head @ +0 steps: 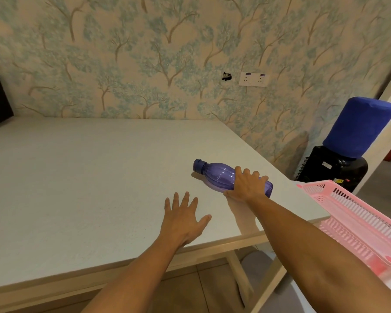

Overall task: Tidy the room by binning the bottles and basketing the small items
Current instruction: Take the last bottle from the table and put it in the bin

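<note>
Pale table: right hand wrapped over lying purple bottle; left hand spread, empty.

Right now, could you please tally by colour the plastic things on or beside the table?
Purple: 1, the bottle lying on the table under the right hand.
Pink: 1, the basket at the table's right edge.
Total: 2

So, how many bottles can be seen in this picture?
1. The purple bottle lies on its side on the white table, near the right edge, with the right hand closed over its lower half. Others may be outside the view.
</note>
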The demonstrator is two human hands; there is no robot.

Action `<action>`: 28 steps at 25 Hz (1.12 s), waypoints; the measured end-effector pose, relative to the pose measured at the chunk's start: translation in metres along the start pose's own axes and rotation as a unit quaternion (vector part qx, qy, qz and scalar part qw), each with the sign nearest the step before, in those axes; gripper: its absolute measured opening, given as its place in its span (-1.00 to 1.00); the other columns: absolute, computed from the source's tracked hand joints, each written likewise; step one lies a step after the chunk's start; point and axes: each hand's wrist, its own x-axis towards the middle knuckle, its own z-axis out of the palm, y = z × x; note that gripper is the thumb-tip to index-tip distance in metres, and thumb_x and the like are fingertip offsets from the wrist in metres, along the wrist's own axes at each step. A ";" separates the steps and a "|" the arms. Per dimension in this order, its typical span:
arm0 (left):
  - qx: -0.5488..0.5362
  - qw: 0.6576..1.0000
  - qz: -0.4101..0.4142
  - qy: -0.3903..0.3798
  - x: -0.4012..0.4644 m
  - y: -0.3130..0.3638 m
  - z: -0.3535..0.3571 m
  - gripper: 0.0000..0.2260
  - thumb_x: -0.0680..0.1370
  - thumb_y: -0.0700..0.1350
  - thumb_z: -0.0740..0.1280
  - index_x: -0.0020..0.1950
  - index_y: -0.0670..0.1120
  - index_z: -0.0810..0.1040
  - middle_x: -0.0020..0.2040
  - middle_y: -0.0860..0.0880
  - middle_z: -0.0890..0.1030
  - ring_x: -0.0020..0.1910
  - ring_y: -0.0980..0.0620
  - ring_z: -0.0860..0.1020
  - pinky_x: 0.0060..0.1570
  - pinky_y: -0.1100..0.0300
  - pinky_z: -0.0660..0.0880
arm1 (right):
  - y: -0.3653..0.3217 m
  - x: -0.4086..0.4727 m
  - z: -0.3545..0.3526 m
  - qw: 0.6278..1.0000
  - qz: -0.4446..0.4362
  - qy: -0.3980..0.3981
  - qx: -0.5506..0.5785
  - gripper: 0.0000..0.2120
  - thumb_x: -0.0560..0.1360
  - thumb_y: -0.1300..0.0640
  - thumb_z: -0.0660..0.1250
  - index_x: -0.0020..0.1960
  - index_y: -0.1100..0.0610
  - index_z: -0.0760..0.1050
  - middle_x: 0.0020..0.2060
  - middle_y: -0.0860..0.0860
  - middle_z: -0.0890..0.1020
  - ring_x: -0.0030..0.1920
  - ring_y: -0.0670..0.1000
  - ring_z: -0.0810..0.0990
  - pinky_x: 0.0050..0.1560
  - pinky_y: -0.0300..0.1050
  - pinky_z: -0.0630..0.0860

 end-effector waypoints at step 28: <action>0.010 1.000 0.012 0.008 0.008 -0.007 0.009 -0.10 0.42 0.54 -0.30 0.64 0.08 0.03 0.65 -0.03 0.00 0.63 -0.17 -0.06 0.53 -0.23 -0.13 | 0.060 -0.114 -0.007 0.920 -0.005 0.150 0.362 -0.28 0.29 -0.55 0.29 0.29 -0.14 0.35 -0.01 -0.16 0.51 -0.21 -0.15 0.52 -0.36 -0.39 0.31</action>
